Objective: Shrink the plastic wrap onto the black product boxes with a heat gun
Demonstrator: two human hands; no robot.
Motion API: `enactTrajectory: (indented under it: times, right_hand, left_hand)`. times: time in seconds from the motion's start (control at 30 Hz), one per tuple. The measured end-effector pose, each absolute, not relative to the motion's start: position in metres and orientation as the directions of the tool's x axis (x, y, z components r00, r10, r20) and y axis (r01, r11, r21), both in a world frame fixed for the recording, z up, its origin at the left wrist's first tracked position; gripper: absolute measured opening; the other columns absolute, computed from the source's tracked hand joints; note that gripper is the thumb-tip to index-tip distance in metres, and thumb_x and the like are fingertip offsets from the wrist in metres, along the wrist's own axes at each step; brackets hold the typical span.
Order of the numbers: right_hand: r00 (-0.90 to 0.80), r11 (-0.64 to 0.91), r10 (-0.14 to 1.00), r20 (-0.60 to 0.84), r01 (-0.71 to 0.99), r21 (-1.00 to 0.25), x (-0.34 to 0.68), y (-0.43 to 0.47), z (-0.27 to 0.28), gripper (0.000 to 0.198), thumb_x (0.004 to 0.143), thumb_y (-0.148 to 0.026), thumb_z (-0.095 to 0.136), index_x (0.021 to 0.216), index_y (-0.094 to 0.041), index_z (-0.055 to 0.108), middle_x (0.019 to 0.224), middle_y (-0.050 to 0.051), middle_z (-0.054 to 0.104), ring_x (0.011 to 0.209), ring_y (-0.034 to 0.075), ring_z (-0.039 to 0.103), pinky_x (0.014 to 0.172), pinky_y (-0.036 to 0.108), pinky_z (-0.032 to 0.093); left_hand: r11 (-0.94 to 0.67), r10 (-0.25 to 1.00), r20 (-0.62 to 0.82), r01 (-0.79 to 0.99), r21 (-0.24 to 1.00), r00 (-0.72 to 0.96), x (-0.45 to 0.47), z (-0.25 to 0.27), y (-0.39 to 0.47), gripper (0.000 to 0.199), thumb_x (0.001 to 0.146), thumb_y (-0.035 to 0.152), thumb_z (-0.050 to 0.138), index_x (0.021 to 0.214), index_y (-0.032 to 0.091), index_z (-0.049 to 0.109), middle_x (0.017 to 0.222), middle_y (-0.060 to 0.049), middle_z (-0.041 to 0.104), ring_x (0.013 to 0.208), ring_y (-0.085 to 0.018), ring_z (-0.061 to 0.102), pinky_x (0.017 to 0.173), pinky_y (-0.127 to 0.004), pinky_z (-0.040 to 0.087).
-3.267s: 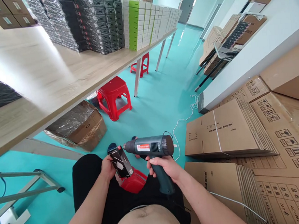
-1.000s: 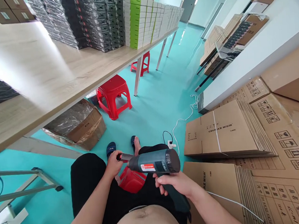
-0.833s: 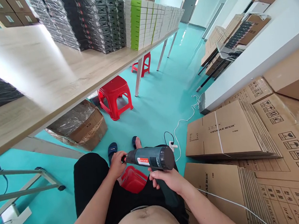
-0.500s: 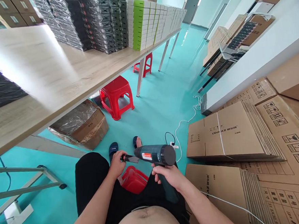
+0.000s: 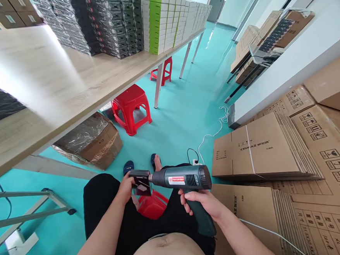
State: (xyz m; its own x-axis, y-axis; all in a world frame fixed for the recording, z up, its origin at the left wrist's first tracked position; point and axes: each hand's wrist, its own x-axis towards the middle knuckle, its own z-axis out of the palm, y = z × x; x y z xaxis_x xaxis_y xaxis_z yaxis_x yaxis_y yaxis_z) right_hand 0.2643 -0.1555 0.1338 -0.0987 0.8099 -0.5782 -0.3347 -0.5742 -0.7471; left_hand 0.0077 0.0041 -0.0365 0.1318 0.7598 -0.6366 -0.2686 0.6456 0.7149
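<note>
My right hand [image 5: 200, 203] is wrapped round the grip of a dark green heat gun [image 5: 182, 177] with a red and white label. The gun lies level, its nozzle pointing left. Just off the nozzle tip is a small dark box [image 5: 141, 183], which looks covered in shiny film; whether the two touch I cannot tell. My left hand [image 5: 126, 189] grips this box by its left end, its fingers partly hidden behind it. Both hands are above my lap, over a red plastic stool [image 5: 152, 206] between my knees.
At left runs a long wooden table [image 5: 97, 90] with stacked film-wrapped black boxes [image 5: 116, 26] and white-green boxes [image 5: 162, 23]. Beneath it sits an open carton [image 5: 101, 144] near a red stool [image 5: 132, 107]. Flat cartons [image 5: 247, 149] lean at right; a white cord [image 5: 208, 135] crosses the floor.
The small box has turned so that its broad face shows, and my left hand has shifted slightly left with it. The heat gun has swung level and moved a little right.
</note>
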Motion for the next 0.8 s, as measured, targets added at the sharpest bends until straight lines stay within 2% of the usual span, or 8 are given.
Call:
enactTrajectory:
  times: [0.1, 0.2, 0.3, 0.47, 0.53, 0.7, 0.8]
  right_hand:
    - [-0.077, -0.512, 0.848, -0.524, -0.374, -0.773, 0.257, -0.147, 0.149, 0.025, 0.079, -0.029, 0.061, 0.099, -0.013, 0.065, 0.079, 0.006, 0.065, 0.061, 0.015, 0.061, 0.055, 0.028, 0.048]
    - [-0.108, -0.517, 0.852, -0.513, -0.325, -0.791, 0.246, -0.138, 0.16, 0.026, 0.078, -0.03, 0.064, 0.098, -0.014, 0.066, 0.079, 0.005, 0.065, 0.062, 0.015, 0.061, 0.056, 0.028, 0.048]
    - [-0.216, -0.56, 0.826, -0.521, -0.202, -0.804, 0.242, -0.14, 0.165, 0.022, 0.076, -0.027, 0.066, 0.094, -0.015, 0.067, 0.075, 0.004, 0.066, 0.058, 0.015, 0.06, 0.057, 0.029, 0.048]
    - [-0.373, -0.649, 0.698, -0.611, 0.032, -0.76, 0.256, -0.157, 0.164, 0.015, 0.073, -0.027, 0.067, 0.08, -0.014, 0.07, 0.066, 0.003, 0.065, 0.055, 0.014, 0.057, 0.058, 0.028, 0.047]
    - [-0.344, -0.65, 0.708, -0.616, 0.022, -0.76, 0.258, -0.156, 0.161, 0.016, 0.073, -0.027, 0.067, 0.082, -0.014, 0.07, 0.065, 0.002, 0.064, 0.055, 0.014, 0.057, 0.058, 0.028, 0.047]
    - [-0.136, -0.555, 0.832, -0.538, -0.183, -0.811, 0.243, -0.131, 0.16, 0.028, 0.076, -0.032, 0.066, 0.097, -0.015, 0.067, 0.076, 0.003, 0.064, 0.06, 0.015, 0.06, 0.056, 0.029, 0.048]
    - [-0.291, -0.579, 0.8, -0.524, -0.147, -0.802, 0.238, -0.124, 0.167, 0.026, 0.074, -0.032, 0.068, 0.092, -0.013, 0.068, 0.074, 0.003, 0.065, 0.059, 0.015, 0.06, 0.056, 0.029, 0.048]
  left_hand:
    - [0.736, 0.655, -0.738, -0.361, 0.572, 0.166, 0.005, -0.036, 0.009, 0.022, 0.044, 0.013, 0.044, 0.063, 0.017, 0.054, 0.058, -0.003, 0.055, 0.052, -0.018, 0.054, 0.051, -0.029, 0.045]
    - [0.787, 0.581, -0.777, -0.41, 0.461, 0.243, 0.005, -0.033, 0.012, 0.019, 0.044, 0.016, 0.045, 0.061, 0.017, 0.053, 0.058, -0.007, 0.057, 0.052, -0.022, 0.057, 0.053, -0.037, 0.049]
    - [0.768, 0.58, -0.776, -0.485, 0.419, 0.249, 0.003, -0.03, 0.012, 0.017, 0.046, 0.016, 0.045, 0.062, 0.018, 0.051, 0.055, -0.005, 0.055, 0.05, -0.021, 0.057, 0.053, -0.035, 0.05]
    - [0.695, 0.613, -0.764, -0.596, 0.402, 0.199, 0.0, -0.026, 0.011, 0.014, 0.054, 0.017, 0.047, 0.067, 0.019, 0.05, 0.055, -0.002, 0.054, 0.05, -0.019, 0.056, 0.052, -0.032, 0.05]
    - [0.687, 0.621, -0.756, -0.608, 0.398, 0.207, 0.001, -0.025, 0.01, 0.017, 0.056, 0.017, 0.047, 0.072, 0.018, 0.054, 0.055, -0.001, 0.054, 0.05, -0.019, 0.057, 0.052, -0.032, 0.05]
    - [0.767, 0.581, -0.738, -0.534, 0.355, 0.344, 0.005, -0.024, 0.01, 0.02, 0.064, 0.02, 0.049, 0.08, 0.015, 0.06, 0.057, -0.002, 0.056, 0.051, -0.02, 0.058, 0.052, -0.034, 0.052]
    - [0.813, 0.534, -0.706, -0.512, 0.278, 0.465, -0.001, -0.022, 0.011, 0.023, 0.07, 0.026, 0.05, 0.085, 0.012, 0.061, 0.065, -0.007, 0.061, 0.056, -0.021, 0.061, 0.055, -0.036, 0.053]
